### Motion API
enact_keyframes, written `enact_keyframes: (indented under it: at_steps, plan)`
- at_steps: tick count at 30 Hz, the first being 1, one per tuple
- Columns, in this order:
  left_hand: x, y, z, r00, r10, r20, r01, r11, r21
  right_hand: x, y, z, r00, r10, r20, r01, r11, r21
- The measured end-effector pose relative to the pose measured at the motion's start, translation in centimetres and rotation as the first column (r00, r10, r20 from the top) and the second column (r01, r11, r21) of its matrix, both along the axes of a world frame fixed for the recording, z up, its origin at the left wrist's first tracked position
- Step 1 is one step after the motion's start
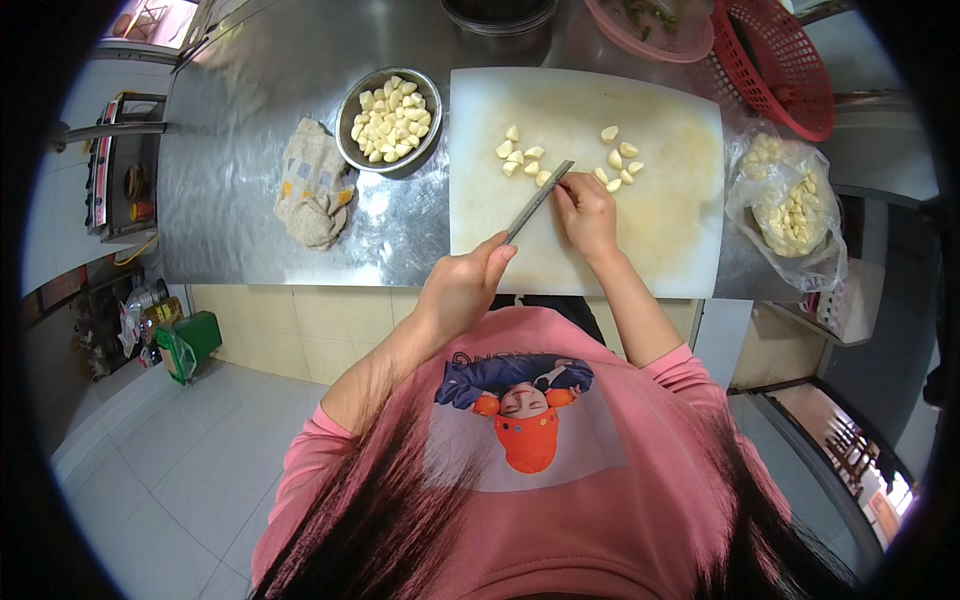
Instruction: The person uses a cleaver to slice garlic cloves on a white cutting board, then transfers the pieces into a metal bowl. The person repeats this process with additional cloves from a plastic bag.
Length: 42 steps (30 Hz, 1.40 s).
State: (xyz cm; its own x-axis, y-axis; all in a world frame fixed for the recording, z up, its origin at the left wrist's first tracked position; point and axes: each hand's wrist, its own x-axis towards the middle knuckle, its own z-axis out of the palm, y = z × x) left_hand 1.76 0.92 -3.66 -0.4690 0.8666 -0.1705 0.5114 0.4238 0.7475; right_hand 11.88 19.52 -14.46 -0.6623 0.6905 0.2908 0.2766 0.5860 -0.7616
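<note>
My left hand point(463, 285) grips the handle end of a narrow-looking knife point(538, 204), seen nearly edge-on and slanting away to the upper right. Beside the blade near its tip are the curled fingers of my right hand point(590, 216); whatever may lie under its fingertips is hidden. A peeled garlic clove point(543, 178) lies against the blade's left side. Beneath both hands is a white plastic cutting board point(525, 97) with yellowish stains. Several cloves point(512, 156) are grouped left of the blade, and several more garlic pieces point(615, 159) to the right.
Left of the board stand a metal bowl point(340, 127) heaped with garlic and a crumpled cloth point(311, 187) on the steel table point(225, 150). A clear plastic bag point(791, 199) of garlic sits right. Behind are a pink basin point(694, 49), a red basket point(814, 97) and dark stacked containers point(501, 19).
</note>
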Motion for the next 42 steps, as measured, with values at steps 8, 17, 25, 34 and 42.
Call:
enact_keyframes:
  at_steps: [8,17,25,34,42]
  plan:
    - [0.4,1.3,-1.3,0.999,-0.002,-0.052,-0.001,0.998,-0.064,0.3,0.0,-0.7,0.999,-0.023,0.041,0.024,1.000,-0.003]
    - [-0.7,1.4,-0.6,0.959,0.191,0.210,-0.141,0.963,-0.232,1.5,0.8,0.5,0.997,-0.073,-0.018,0.075,0.971,0.229]
    - [-0.7,0.5,0.5,0.960,0.096,0.264,-0.009,0.950,-0.312,2.4,2.3,0.1,0.994,-0.066,0.091,0.047,0.978,0.202]
    - [-0.5,0.5,0.7,0.977,0.091,0.194,-0.049,0.976,-0.211,2.1,-0.2,0.0,0.995,-0.098,0.017,0.095,0.990,0.103]
    - [0.3,0.6,0.2,0.999,-0.041,0.029,0.040,0.999,0.021,2.2,0.2,-0.5,0.999,-0.039,0.002,0.039,0.991,0.127]
